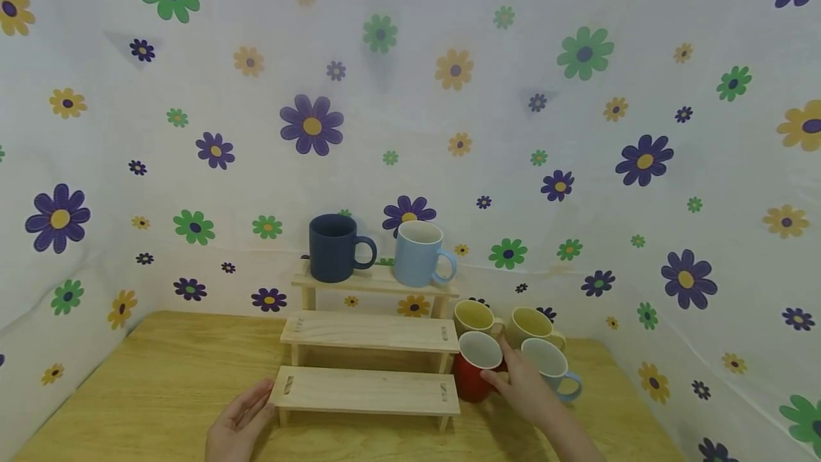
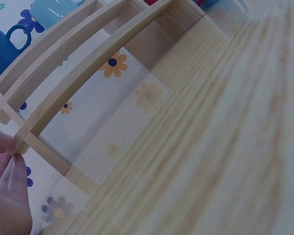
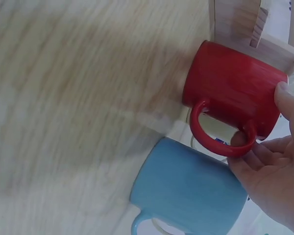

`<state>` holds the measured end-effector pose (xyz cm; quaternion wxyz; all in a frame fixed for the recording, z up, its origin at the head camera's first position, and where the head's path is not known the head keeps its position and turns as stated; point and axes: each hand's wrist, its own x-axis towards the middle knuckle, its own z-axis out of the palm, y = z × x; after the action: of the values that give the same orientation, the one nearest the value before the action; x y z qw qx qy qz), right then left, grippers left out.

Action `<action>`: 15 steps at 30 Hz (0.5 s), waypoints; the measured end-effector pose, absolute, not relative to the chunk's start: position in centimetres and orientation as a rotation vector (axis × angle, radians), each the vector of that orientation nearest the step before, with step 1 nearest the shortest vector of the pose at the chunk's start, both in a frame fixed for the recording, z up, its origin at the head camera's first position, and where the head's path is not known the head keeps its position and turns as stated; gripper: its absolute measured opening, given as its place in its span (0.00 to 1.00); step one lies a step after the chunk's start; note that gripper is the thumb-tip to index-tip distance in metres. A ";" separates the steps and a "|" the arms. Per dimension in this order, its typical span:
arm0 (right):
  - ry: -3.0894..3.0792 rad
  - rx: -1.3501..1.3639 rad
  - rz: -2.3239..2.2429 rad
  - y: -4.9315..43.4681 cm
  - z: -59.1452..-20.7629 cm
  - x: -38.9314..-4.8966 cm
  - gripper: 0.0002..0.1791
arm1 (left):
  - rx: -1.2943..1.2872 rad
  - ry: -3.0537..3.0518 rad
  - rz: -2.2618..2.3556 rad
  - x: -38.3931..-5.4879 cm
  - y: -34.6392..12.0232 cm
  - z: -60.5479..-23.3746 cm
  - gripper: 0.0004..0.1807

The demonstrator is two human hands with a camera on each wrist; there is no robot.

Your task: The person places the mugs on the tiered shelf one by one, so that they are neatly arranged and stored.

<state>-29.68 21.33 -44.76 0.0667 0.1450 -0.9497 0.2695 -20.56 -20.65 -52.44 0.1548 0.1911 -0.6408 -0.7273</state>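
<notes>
A red mug (image 1: 471, 382) with a white inside stands right of the three-tier wooden rack (image 1: 368, 392). My right hand (image 1: 522, 383) holds this mug, the thumb at its rim and fingers at its handle, as the right wrist view shows. Close beside it is a light blue mug (image 3: 188, 188). My left hand (image 1: 239, 423) pinches the left end of the rack's lowest board; in the left wrist view, the fingers (image 2: 9, 178) meet the board's corner. On the top tier sit a dark blue mug (image 1: 332, 248) and another light blue mug (image 1: 417, 255).
Two yellow mugs, one left (image 1: 473, 316) and one right (image 1: 531, 322), stand behind the red and light blue mugs. Everything rests on a wood-grain table (image 1: 173, 383). A white flowered curtain (image 1: 385, 184) encloses the back and sides.
</notes>
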 end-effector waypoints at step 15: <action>-2.819 0.211 1.036 20.9 -46.2 -28.2 0.40 | 0.492 -1.800 -2.106 -20.6 -20.8 -52.7 0.33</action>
<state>-28.16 20.94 -46.22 0.0652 0.0698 -0.9344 0.3433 -20.58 -20.77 -52.71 0.1630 0.1726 -0.6312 -0.7384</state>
